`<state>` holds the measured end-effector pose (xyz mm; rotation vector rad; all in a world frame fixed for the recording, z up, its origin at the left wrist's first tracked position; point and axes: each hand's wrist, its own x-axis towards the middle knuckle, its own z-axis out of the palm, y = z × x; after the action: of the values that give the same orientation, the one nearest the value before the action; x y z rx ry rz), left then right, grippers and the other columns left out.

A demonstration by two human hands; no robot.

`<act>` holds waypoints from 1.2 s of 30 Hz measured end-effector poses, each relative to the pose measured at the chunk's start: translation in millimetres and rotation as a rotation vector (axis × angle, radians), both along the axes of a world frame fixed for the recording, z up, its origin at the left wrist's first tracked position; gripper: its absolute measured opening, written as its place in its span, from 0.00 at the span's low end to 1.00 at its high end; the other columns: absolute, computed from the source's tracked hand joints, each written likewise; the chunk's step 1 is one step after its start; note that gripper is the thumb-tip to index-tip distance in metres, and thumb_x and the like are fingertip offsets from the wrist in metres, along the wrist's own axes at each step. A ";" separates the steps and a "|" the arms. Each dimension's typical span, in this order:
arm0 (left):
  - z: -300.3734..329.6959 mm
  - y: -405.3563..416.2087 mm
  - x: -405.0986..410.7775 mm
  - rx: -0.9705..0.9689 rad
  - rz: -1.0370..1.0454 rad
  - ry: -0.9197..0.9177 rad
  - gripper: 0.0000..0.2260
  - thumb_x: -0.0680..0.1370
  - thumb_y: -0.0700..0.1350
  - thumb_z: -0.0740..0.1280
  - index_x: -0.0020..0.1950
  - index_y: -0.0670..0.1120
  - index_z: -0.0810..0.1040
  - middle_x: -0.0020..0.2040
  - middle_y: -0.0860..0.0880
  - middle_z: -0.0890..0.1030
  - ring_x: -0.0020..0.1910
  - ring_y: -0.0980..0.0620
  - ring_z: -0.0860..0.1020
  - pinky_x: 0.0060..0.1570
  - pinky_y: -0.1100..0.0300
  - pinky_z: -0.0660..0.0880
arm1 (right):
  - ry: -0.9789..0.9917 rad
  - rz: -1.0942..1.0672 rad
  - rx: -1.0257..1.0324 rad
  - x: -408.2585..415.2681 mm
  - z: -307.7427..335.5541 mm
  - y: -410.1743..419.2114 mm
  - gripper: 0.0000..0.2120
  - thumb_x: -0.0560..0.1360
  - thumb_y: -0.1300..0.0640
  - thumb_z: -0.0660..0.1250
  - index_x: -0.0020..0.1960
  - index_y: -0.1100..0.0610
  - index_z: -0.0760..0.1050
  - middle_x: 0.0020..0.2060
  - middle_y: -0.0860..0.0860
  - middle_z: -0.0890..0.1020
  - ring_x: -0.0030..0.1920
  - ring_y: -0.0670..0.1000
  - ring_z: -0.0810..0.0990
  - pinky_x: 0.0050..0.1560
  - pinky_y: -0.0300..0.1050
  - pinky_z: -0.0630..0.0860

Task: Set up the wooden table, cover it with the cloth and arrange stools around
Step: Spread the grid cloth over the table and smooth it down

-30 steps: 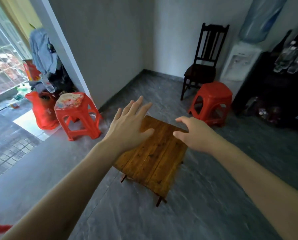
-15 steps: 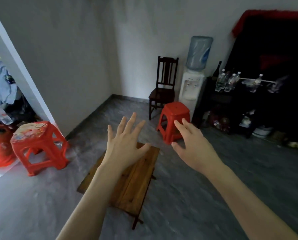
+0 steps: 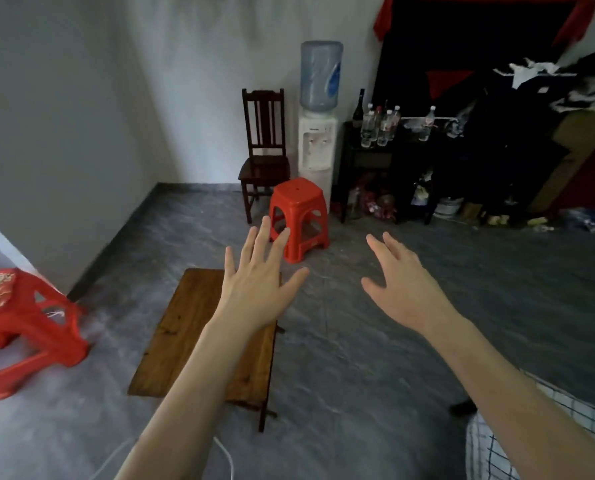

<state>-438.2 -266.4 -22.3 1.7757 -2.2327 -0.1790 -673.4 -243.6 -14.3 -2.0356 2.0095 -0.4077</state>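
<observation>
Wooden table (image 3: 185,327) stands low beneath the left hand (image 3: 258,289); right hand (image 3: 403,285) hovers beside it. Both hands are spread wide, holding nothing. Red stool (image 3: 297,220) sits beyond the fingertips.

You have two red stools (image 3: 297,221) (image 3: 25,327), one wooden table (image 3: 185,327), one dark chair (image 3: 264,150), one water dispenser (image 3: 318,133).

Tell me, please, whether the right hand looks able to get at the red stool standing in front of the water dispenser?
Probably yes: the right hand is open and holds nothing, and only bare floor shows between it and the red stool; it may need a step forward.
</observation>
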 end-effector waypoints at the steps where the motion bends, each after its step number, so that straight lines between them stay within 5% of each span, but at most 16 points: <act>1: -3.7 3.8 0.4 0.006 -0.014 0.003 0.32 0.79 0.68 0.50 0.79 0.59 0.43 0.79 0.54 0.35 0.78 0.51 0.37 0.73 0.39 0.40 | -0.005 -0.017 0.011 0.4 -3.0 6.7 0.36 0.79 0.47 0.63 0.80 0.45 0.46 0.79 0.48 0.47 0.79 0.53 0.48 0.73 0.57 0.60; 24: -35.7 58.4 -125.7 0.072 -0.460 0.043 0.32 0.79 0.67 0.52 0.79 0.58 0.46 0.79 0.55 0.36 0.78 0.51 0.39 0.75 0.40 0.43 | -0.072 -0.414 0.074 -118.4 -56.2 149.8 0.33 0.79 0.48 0.63 0.79 0.48 0.53 0.79 0.50 0.53 0.77 0.55 0.55 0.72 0.57 0.62; 36: -58.3 97.9 -298.0 0.136 -0.586 0.004 0.33 0.78 0.66 0.53 0.79 0.58 0.46 0.79 0.54 0.35 0.79 0.51 0.40 0.75 0.40 0.44 | -0.045 -0.538 0.122 -268.6 -70.6 212.3 0.32 0.79 0.49 0.63 0.79 0.48 0.53 0.79 0.50 0.52 0.77 0.55 0.55 0.72 0.55 0.61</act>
<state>-736.2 -168.5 -80.6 1.1185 -2.7313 -0.4576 -941.9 -31.3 -84.9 -1.3809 2.4687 -0.4093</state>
